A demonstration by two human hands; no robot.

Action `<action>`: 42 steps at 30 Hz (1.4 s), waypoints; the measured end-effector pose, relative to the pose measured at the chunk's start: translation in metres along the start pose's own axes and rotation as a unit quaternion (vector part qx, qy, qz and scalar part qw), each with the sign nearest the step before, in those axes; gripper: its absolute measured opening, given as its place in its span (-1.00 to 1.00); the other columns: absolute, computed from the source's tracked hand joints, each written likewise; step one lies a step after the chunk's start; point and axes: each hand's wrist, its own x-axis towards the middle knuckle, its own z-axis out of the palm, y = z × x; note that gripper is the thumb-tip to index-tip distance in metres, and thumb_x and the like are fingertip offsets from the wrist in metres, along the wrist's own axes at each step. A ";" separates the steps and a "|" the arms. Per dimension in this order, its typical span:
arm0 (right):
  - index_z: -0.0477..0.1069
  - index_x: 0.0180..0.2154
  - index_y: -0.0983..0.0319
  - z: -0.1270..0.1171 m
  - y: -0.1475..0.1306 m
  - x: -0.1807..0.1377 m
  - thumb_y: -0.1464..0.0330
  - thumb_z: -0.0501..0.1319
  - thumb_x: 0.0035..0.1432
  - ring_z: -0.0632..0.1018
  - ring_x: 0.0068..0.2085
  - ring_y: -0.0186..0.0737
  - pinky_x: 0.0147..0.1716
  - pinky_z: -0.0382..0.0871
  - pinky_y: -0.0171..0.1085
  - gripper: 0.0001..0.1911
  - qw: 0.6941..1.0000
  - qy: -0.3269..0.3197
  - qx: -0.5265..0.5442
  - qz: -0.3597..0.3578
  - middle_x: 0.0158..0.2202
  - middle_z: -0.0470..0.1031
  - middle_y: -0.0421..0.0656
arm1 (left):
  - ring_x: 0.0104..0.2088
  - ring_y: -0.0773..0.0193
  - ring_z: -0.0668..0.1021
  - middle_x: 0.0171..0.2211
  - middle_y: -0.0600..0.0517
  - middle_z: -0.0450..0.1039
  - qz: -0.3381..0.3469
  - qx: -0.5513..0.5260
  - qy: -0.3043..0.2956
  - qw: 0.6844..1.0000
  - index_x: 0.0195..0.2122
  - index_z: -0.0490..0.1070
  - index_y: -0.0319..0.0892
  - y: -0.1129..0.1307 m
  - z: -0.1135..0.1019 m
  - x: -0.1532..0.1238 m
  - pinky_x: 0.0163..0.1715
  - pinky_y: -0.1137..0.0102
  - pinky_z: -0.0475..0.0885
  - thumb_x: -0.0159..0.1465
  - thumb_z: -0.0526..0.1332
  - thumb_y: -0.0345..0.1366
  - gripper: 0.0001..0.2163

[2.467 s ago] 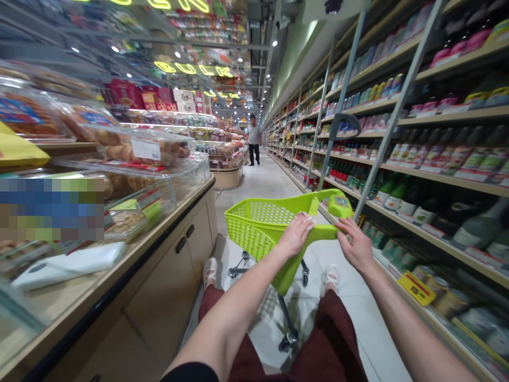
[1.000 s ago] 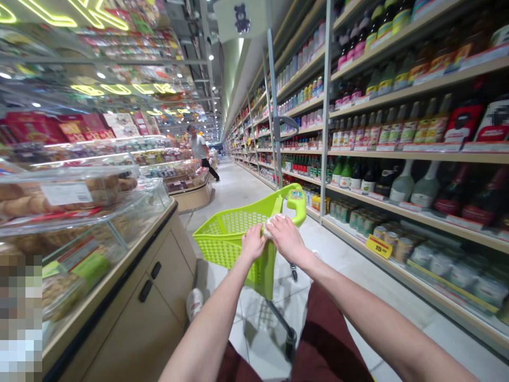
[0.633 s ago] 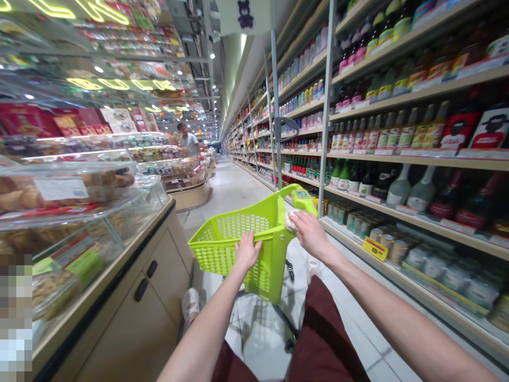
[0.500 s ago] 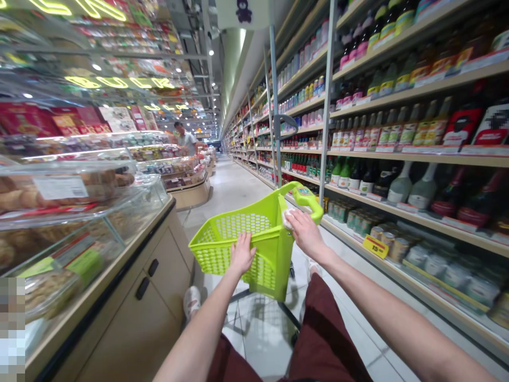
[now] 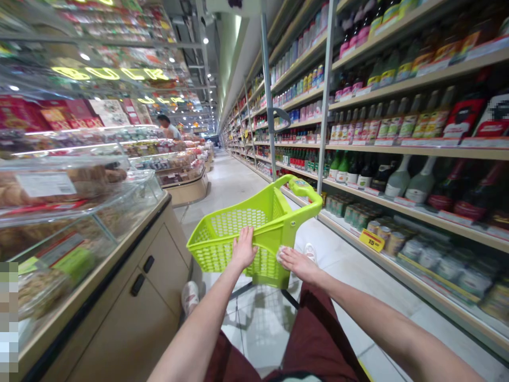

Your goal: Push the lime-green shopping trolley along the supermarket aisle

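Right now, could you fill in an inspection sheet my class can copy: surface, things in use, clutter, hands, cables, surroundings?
Surface: pale tiled floor.
Things in use: green cart; white wad.
Clutter: food packs crowd the counter.
Hands: left hand on the cart's rim; right hand holds the wad against its side.
Cables: nothing seen.
Surroundings: bottle shelves right, counter left, another person beyond.
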 end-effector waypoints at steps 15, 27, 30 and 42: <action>0.23 0.02 0.27 0.026 0.005 -0.008 0.55 -0.04 0.16 0.12 0.17 -0.19 0.07 0.15 -0.07 -0.62 0.999 0.034 -0.034 0.014 0.08 0.25 -0.07 | 0.21 0.13 -0.09 0.23 -0.06 -0.21 -0.011 0.044 0.034 0.998 0.19 -0.18 -0.17 -0.013 0.010 -0.007 0.11 0.04 -0.02 0.10 0.08 -0.34 -0.36; 0.15 0.08 0.27 -0.038 0.024 0.046 0.55 -0.09 0.16 -0.04 0.21 -0.17 0.12 0.02 -0.02 -0.56 0.970 0.195 -0.044 0.139 0.14 0.15 -0.07 | 0.21 0.13 -0.10 0.23 -0.07 -0.21 -0.106 0.088 0.033 0.990 0.19 -0.16 -0.28 -0.057 0.011 -0.016 0.11 0.01 -0.03 0.08 0.04 -0.31 -0.36; 0.17 0.08 0.26 -0.026 0.018 0.053 0.55 -0.10 0.16 -0.05 0.21 -0.18 0.12 0.04 -0.01 -0.56 0.973 0.190 -0.043 0.126 0.12 0.17 -0.08 | 0.21 0.13 -0.09 0.23 -0.06 -0.22 -0.099 0.091 0.030 0.990 0.19 -0.16 -0.27 -0.057 0.011 -0.018 0.11 0.00 -0.03 0.08 0.05 -0.31 -0.36; 0.15 0.08 0.28 0.019 -0.014 0.031 0.58 -0.11 0.13 -0.06 0.22 -0.20 0.09 0.11 -0.07 -0.54 0.991 0.098 -0.040 0.087 0.13 0.15 -0.07 | 0.21 0.15 -0.09 0.23 -0.06 -0.20 -0.067 0.099 0.027 0.992 0.19 -0.17 -0.18 -0.060 0.011 -0.024 0.10 -0.01 -0.07 0.08 0.07 -0.34 -0.35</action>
